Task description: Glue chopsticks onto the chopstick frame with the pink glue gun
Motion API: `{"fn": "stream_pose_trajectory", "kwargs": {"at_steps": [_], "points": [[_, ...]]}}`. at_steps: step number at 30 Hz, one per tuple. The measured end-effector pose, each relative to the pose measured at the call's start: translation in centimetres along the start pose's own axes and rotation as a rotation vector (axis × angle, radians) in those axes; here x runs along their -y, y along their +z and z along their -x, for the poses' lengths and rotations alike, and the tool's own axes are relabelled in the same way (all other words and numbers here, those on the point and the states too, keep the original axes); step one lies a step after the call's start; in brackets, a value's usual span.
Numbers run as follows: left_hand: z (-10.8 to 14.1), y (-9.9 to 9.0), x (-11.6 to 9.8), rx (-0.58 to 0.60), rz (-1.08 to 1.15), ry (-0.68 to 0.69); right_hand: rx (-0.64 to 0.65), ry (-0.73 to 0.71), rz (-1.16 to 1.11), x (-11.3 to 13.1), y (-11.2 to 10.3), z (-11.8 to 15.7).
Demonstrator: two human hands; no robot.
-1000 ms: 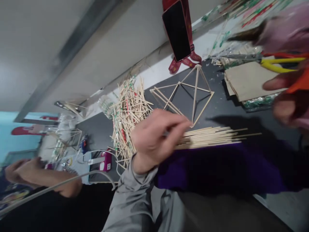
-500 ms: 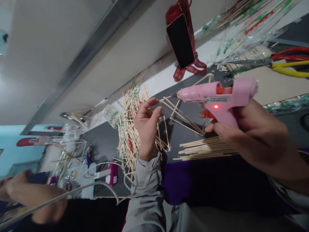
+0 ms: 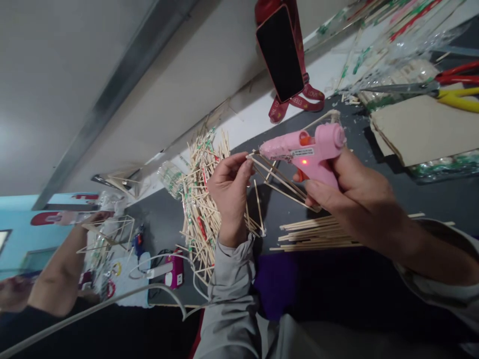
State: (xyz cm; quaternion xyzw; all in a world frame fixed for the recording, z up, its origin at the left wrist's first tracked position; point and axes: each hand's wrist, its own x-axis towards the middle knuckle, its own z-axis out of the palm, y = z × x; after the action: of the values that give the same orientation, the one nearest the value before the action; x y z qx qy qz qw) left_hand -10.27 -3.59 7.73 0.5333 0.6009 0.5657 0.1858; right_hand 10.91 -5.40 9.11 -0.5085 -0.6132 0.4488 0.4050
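My right hand (image 3: 355,202) is wrapped round the grip of a pink hot glue gun (image 3: 286,147) with a lit red light. Its nozzle points left, close to the corner of a frame of thin wooden sticks (image 3: 280,180). At that corner, the thumb and forefinger of my left hand (image 3: 231,197) are pinched together on the stick ends. Part of the frame lies behind the glue gun and my right fingers. A row of loose sticks (image 3: 310,234) lies below it on the dark table.
A large heap of wooden sticks (image 3: 200,209) lies left of my left hand. A phone (image 3: 280,55) on a red lanyard leans at the back. Scissors or pliers (image 3: 422,89) and cardboard (image 3: 426,132) lie to the right. A co-worker's arm (image 3: 63,264) reaches to another stick frame (image 3: 112,234).
The glue gun has moved left and its nozzle is nearer the frame's corner. My left thumb and forefinger have closed on the corner. The co-worker's arm has risen.
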Motion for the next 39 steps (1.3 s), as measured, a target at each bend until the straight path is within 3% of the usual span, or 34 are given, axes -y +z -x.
{"fn": "stream_pose_trajectory", "kwargs": {"at_steps": [9,18,39], "points": [[0.1,0.02,-0.1,-0.014,-0.007,-0.005,-0.029,0.036,0.015,-0.16,-0.19,-0.05],[0.07,-0.01,-0.2,-0.008,-0.01,-0.003,0.037,0.122,-0.015,-0.62,0.44,-0.28],[0.0,-0.14,0.13,0.001,-0.005,-0.011,0.019,0.052,0.015,-0.81,0.48,-0.23]]}}
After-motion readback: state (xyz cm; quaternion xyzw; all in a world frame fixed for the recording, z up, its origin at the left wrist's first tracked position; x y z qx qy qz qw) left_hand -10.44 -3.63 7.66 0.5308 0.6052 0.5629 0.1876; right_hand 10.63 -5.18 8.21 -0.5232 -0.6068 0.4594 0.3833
